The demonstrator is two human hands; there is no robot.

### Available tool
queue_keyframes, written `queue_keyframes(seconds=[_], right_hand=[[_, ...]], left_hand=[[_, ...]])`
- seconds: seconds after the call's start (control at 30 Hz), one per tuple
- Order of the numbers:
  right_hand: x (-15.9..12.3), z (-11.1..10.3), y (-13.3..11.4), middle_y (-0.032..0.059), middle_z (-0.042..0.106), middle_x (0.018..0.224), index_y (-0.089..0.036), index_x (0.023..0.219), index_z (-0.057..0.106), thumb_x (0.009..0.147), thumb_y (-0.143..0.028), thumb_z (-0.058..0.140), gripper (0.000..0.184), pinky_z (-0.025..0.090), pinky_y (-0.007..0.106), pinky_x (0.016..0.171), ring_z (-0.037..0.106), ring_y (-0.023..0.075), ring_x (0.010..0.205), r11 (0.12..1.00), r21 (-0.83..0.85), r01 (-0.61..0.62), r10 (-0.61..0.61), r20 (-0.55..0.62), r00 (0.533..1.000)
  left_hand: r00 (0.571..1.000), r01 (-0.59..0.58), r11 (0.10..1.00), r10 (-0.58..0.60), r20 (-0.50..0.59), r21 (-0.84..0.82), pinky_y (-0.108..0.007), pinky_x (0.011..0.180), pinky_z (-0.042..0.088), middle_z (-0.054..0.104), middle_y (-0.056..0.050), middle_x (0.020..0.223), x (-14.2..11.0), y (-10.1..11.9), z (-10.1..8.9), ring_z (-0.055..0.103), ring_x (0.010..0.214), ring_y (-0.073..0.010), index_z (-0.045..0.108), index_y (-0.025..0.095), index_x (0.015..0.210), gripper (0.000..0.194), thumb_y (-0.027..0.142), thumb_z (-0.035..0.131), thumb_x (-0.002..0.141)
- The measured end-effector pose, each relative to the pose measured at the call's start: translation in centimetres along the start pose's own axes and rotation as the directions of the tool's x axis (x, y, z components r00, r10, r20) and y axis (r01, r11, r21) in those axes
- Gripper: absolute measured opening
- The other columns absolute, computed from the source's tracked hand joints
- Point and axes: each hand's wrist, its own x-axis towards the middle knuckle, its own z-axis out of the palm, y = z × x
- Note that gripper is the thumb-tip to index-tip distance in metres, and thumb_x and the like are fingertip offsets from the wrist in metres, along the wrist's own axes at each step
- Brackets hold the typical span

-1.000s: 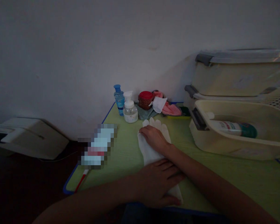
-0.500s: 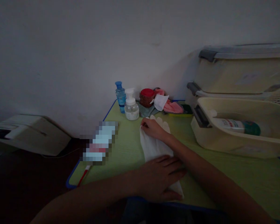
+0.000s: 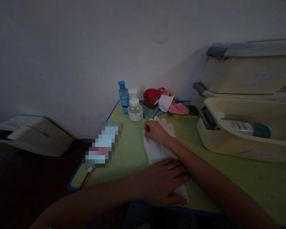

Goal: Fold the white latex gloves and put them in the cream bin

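Observation:
A white glove lies flat on the green table, its fingers pointing toward the wall. My left hand rests flat across the cuff end, fingers stretched to the right. Farther up, my right hand is closed in a pinch at the glove's left edge, near the base of its fingers. My right forearm crosses over the tips of my left fingers. Part of the glove is hidden beneath both hands.
Left of the glove lies a blurred-out phone with a red cable. Behind stand a blue bottle, a pump bottle, a red-lidded pot and pink cloth. At right is a cream bin holding a spray can.
The view has shifted slightly. Both hands stay at nearly the same places on the glove, with my right fingers curled a little differently at its edge.

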Motion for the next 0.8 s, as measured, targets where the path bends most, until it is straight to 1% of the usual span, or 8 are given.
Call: queue_keyframes(seconds=[0.2, 0.33, 0.43, 0.57, 0.8], right_hand=[[0.7, 0.0, 1.0, 0.0016, 0.056, 0.069, -0.012, 0.074, 0.058, 0.065, 0.003, 0.051, 0.019, 0.035, 0.021, 0.062, 0.047, 0.0105, 0.063, 0.998, 0.054, 0.02, -0.021, 0.028, 0.999], [1.1, 0.0, 1.5, -0.0004, 0.054, 0.064, -0.013, 0.068, 0.056, 0.065, 0.002, 0.054, 0.015, 0.036, 0.021, 0.062, 0.048, 0.0099, 0.063, 0.996, 0.087, 0.028, -0.031, 0.035, 0.999], [1.1, 0.1, 1.6, -0.0023, 0.052, 0.062, -0.014, 0.065, 0.053, 0.065, 0.001, 0.056, 0.015, 0.036, 0.02, 0.059, 0.048, 0.0091, 0.061, 0.994, 0.109, 0.02, -0.022, 0.012, 1.0], [0.7, 0.5, 1.6, -0.0028, 0.053, 0.064, -0.014, 0.067, 0.051, 0.067, -0.002, 0.057, 0.013, 0.035, 0.019, 0.057, 0.048, 0.0085, 0.06, 0.993, 0.119, 0.005, -0.001, -0.034, 0.999], [-0.1, 1.2, 0.9, 0.0004, 0.055, 0.074, -0.016, 0.074, 0.053, 0.074, -0.009, 0.054, 0.007, 0.031, 0.021, 0.058, 0.047, 0.0107, 0.066, 1.0, 0.023, 0.009, -0.006, -0.095, 0.995]], left_hand=[[1.0, -0.003, 1.0, 0.004, 0.018, -0.016, -0.038, 0.114, 0.017, 0.037, -0.016, 0.143, 0.0, -0.1, 0.1, 0.029, 0.135, -0.0261, 0.033, 0.007, 0.137, 0.063, 0.049, 0.037, 0.09], [1.0, 0.004, 1.0, -0.004, 0.022, -0.018, -0.037, 0.114, 0.017, 0.037, -0.016, 0.143, 0.0, -0.1, 0.0, 0.029, 0.135, -0.0255, 0.033, 0.007, 0.137, 0.063, 0.049, 0.037, 0.09], [1.0, 0.002, 1.0, -0.002, 0.02, -0.018, -0.038, 0.114, 0.018, 0.037, -0.016, 0.144, -0.1, -0.1, 0.0, 0.028, 0.136, -0.0257, 0.033, 0.007, 0.137, 0.063, 0.049, 0.037, 0.09], [1.0, 0.002, 1.0, -0.002, 0.017, -0.017, -0.038, 0.113, 0.019, 0.036, -0.016, 0.144, -0.1, -0.1, 0.0, 0.028, 0.136, -0.0259, 0.033, 0.008, 0.137, 0.063, 0.05, 0.036, 0.09], [1.0, -0.006, 0.999, 0.006, -0.004, 0.044, -0.037, 0.112, 0.021, 0.045, -0.015, 0.137, 0.0, 0.1, 0.1, 0.036, 0.13, -0.025, 0.039, 0.008, 0.133, 0.059, 0.048, 0.037, 0.09]])
